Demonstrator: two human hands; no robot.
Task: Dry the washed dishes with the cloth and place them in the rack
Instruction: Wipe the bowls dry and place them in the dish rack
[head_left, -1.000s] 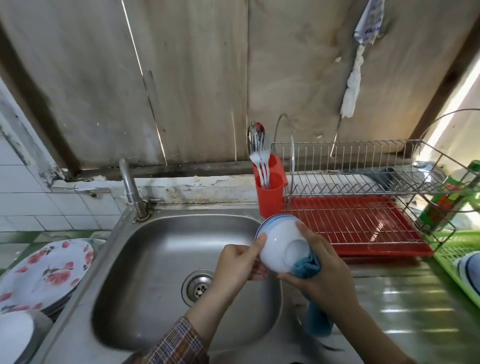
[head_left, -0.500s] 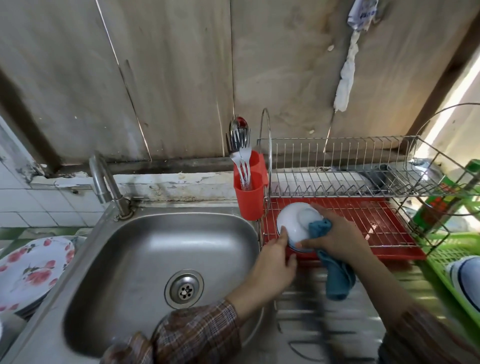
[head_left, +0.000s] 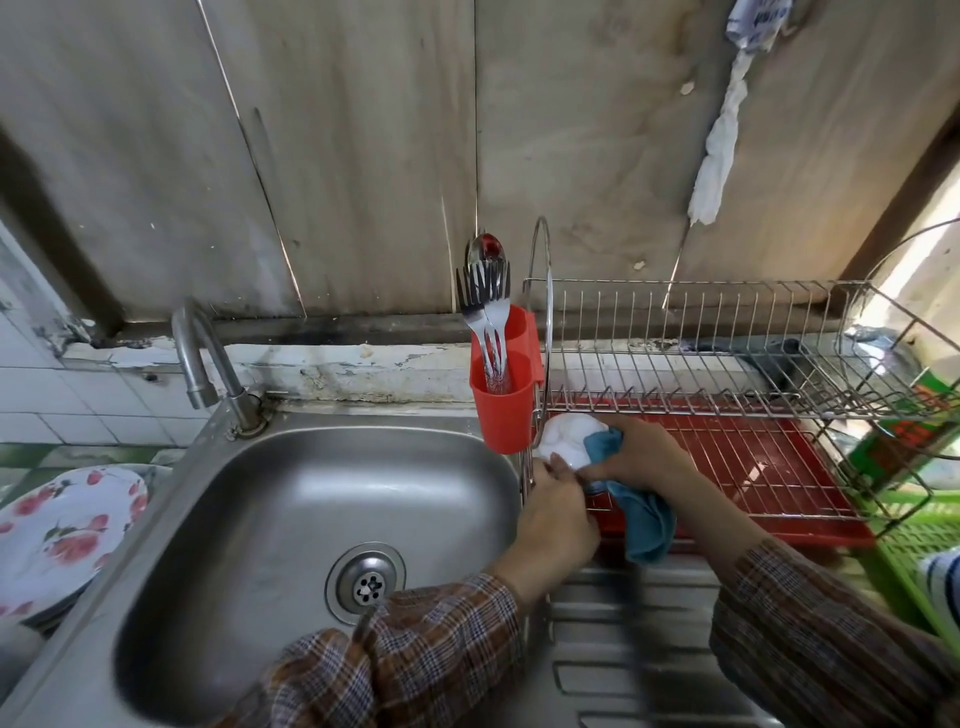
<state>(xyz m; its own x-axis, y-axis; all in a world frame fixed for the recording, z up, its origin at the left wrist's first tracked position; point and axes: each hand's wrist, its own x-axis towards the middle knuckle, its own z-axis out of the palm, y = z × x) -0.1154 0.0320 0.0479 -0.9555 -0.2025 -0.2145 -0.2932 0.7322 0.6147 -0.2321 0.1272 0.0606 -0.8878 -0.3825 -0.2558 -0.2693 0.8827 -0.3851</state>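
Gripping a seemingly upturned bowl (head_left: 563, 441) at the rack (head_left: 727, 452): left hand (head_left: 556, 519) pinches its rim, right hand (head_left: 644, 457) clutches the cloth (head_left: 647, 525) against it.

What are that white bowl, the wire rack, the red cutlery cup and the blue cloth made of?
The bowl looks like glazed ceramic: smooth, white, softly shiny; melamine is possible. The rack is bright silver wire, likely chromed or stainless steel. The cutlery cup is moulded plastic: even red, dull gloss. The cloth is soft teal fabric hanging in limp folds, perhaps microfibre.
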